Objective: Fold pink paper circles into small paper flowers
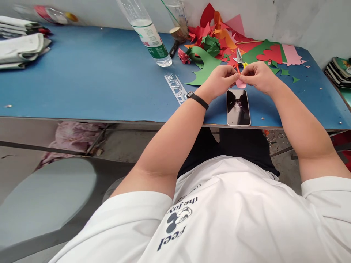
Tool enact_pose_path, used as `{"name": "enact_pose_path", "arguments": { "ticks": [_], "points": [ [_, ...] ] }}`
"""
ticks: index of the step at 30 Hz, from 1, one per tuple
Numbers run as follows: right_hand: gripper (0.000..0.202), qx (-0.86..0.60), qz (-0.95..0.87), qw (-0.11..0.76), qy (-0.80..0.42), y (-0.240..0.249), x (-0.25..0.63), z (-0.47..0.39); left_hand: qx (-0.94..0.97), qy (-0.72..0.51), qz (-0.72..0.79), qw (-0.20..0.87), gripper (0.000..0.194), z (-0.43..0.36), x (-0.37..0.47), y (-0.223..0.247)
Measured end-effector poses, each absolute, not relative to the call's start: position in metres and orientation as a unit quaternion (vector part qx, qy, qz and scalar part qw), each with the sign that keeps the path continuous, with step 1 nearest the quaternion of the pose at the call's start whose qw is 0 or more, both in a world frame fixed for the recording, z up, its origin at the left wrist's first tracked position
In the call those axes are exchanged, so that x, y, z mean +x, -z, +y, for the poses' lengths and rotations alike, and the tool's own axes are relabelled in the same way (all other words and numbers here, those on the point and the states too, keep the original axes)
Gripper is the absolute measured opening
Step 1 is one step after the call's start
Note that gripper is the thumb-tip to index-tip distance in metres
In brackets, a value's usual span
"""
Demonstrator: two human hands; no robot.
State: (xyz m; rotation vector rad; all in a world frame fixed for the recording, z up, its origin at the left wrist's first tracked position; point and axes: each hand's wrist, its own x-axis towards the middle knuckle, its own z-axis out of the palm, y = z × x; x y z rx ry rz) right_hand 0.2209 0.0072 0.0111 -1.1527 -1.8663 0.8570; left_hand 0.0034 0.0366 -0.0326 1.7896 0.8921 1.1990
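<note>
Blue counter (104, 80) spreads across the top of the frame. Right of the upper middle, the left hand (223, 78) and right hand (259, 75) pinch a small pink paper (241, 84), fingertips close together. It looks light and thin, so it may bend or tear; hold it softly by its edges. A phone (238, 113) lies just below, near the counter's front edge. Scissors (239, 56) and paper scraps (211, 45) crowd above; more room is on the left.

pink piece (241, 83): matt paper | phone (239, 109): glossy (mirror-like) | bottle (153, 41): smooth plastic
</note>
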Motion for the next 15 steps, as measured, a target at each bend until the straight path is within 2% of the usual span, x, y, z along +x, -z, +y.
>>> {"name": "enact_pose_path", "arguments": {
  "ticks": [5,10,15],
  "points": [
    [0.04,-0.455,-0.725,0.385,-0.346,-0.015,0.219,0.004,0.688,-0.454,0.367,0.431,0.039,0.032,0.006,0.027],
    [0.034,-0.451,-0.718,0.386,-0.364,-0.017,0.218,0.001,0.681,-0.448,0.381,0.437,0.044,0.027,0.007,0.021],
    [0.036,-0.441,-0.687,0.416,-0.401,-0.014,0.219,0.002,0.671,-0.449,0.381,0.45,0.045,0.013,0.006,0.009]
  ]
}}
